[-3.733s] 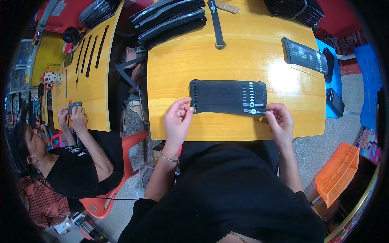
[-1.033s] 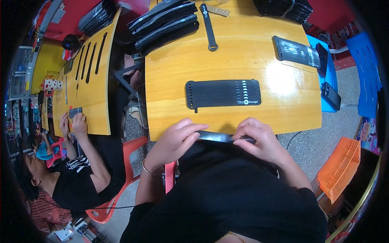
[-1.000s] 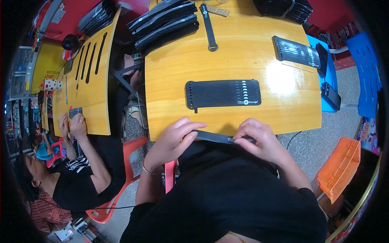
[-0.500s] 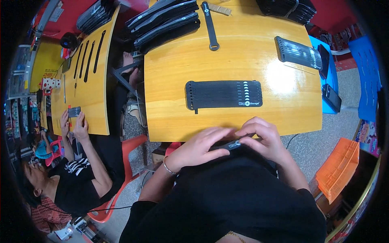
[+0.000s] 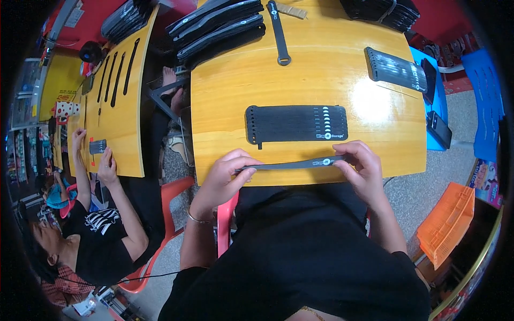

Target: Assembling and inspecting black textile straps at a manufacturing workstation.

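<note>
A black strap (image 5: 292, 165) with a white print is stretched level between my hands, just above the table's near edge. My left hand (image 5: 227, 174) pinches one end and my right hand (image 5: 360, 168) pinches the other. Just beyond it, a row of overlapping black straps (image 5: 289, 124) lies flat on the table, white marks stepped along its right part and a small tab sticking out at the lower left. A single black strap (image 5: 279, 35) with a rounded, holed end lies farther back.
On the yellow wooden table (image 5: 225, 99) are stacked black straps (image 5: 219, 32) at the back left and a shiny strap bundle (image 5: 396, 69) at the right. Beside it stand a blue stool with a phone (image 5: 439, 130) and an orange crate (image 5: 447, 224). A co-worker (image 5: 115, 224) sits at the left table.
My hands have spread apart and moved forward over the table edge, drawing the strap from bunched to straight. The co-worker's far hand has moved away from the small bundle.
</note>
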